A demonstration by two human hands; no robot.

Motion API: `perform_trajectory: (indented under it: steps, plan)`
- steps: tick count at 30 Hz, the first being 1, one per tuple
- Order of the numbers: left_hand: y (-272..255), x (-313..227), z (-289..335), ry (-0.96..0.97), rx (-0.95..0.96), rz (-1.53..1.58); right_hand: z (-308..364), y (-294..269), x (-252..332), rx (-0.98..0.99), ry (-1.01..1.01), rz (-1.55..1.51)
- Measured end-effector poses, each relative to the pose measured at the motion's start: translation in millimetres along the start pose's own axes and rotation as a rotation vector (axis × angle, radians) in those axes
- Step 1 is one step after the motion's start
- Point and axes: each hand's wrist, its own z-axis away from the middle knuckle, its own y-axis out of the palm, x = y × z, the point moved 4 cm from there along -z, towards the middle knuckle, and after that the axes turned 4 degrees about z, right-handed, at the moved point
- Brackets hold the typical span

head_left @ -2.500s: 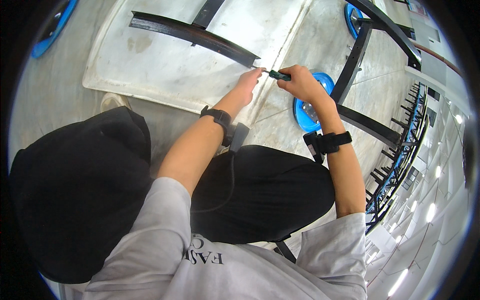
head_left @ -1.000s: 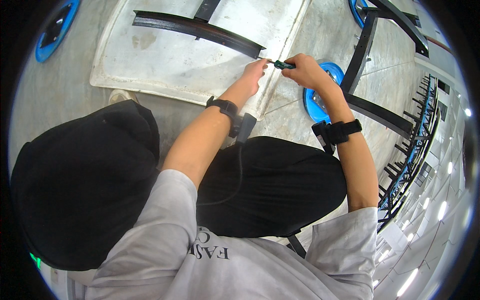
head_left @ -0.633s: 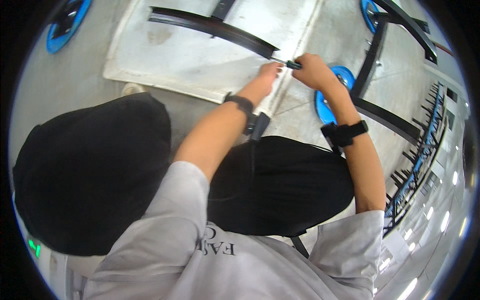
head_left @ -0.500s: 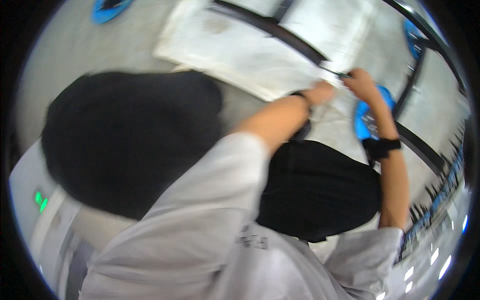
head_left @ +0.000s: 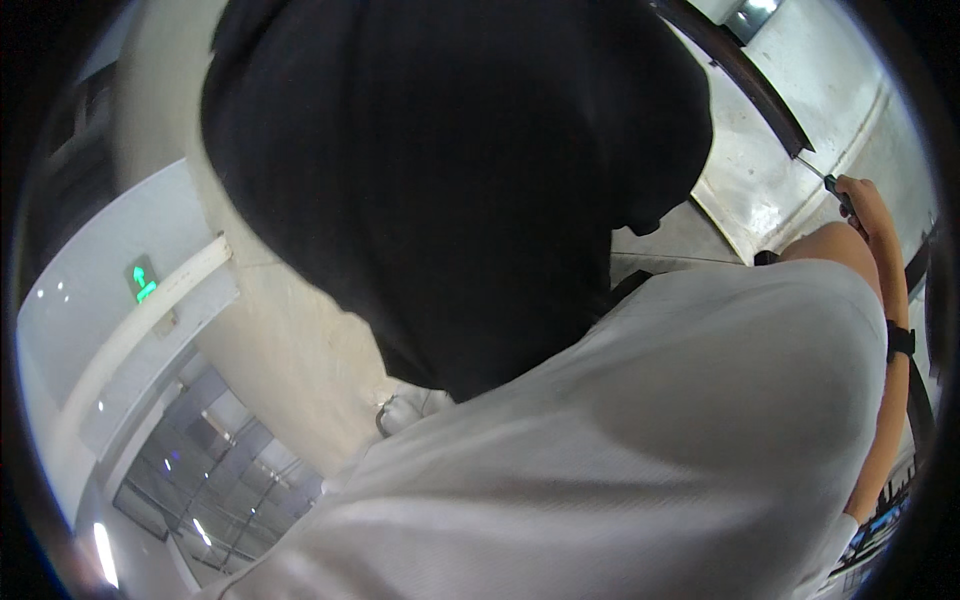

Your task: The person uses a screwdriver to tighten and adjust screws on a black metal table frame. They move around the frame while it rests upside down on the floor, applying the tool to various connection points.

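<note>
My right hand [head_left: 868,205], at the far right, is closed round the dark handle of a screwdriver [head_left: 833,184]. Its thin metal shaft points up and left to the end of a dark, angled metal bar [head_left: 755,80]. The tip appears to meet the bar's end, but the contact is too small to make out. My left forearm [head_left: 835,246] reaches toward the same spot from under a pale sleeve. Behind that arm the left hand is hidden, so what it holds or touches does not show. A black band [head_left: 901,342] circles my right wrist.
Black trouser fabric [head_left: 450,180] fills the upper middle. A pale sheet or board [head_left: 755,190] lies beneath the bar. To the left are a white wall panel [head_left: 90,260] with a green lit sign [head_left: 142,282] and a pale rail [head_left: 150,320].
The view has swung left and tilted, so the hands and bar now sit farther right. My left hand has gone out of sight behind its arm. The screwdriver stays in my right hand.
</note>
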Motion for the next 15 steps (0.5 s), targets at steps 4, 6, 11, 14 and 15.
perform_trajectory:
  steps: [4, 6, 11, 14, 15]
  plan:
    - [-20.0, -12.7, 66.3, 0.16, 0.256, -0.111, 22.5, 10.7, 8.6, 0.111, 0.09, -0.237]
    - [-34.1, -1.4, 100.5, 0.207, 0.362, -0.167, 28.8, 12.1, 15.4, 0.1, 0.153, -0.291]
    - [-78.2, 63.1, 33.1, 0.002, 0.11, -0.068, 37.7, 10.3, 38.9, 0.092, 0.246, -0.423]
    - [-60.4, 169.1, -23.9, -0.108, -0.299, 0.076, 31.7, 19.0, 84.1, 0.182, 0.222, -0.52]
    - [-36.5, 141.6, -18.8, -0.21, -0.244, 0.684, 40.6, 29.9, 33.5, 0.147, 0.299, -0.535]
